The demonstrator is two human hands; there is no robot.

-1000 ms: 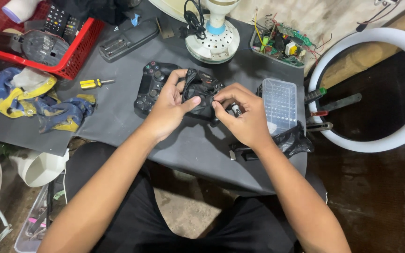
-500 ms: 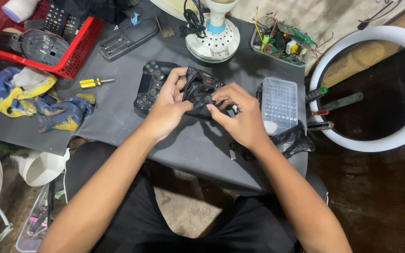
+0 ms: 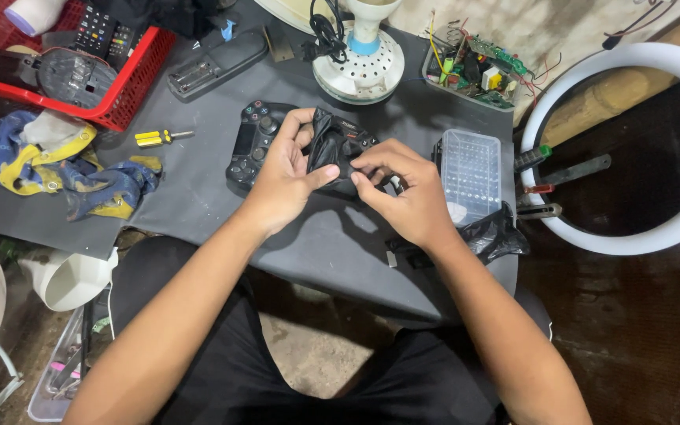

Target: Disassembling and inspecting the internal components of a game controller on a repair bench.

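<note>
A crumpled black bag [image 3: 326, 145] is pinched between the thumb and fingers of the left hand [image 3: 285, 177], while the fingertips of the right hand [image 3: 407, 193] are closed on its lower edge, seemingly so it can be pulled open. It is held just above a black gamepad [image 3: 255, 145] lying under the fingers on the table [image 3: 198, 212]. Right of the right hand, a clear lidded box [image 3: 471, 173] is set; its contents cannot be made out. Far left of the fingers, a red basket [image 3: 131, 90] is filled with remotes, and a yellow screwdriver [image 3: 159, 138] lies beside it.
</note>
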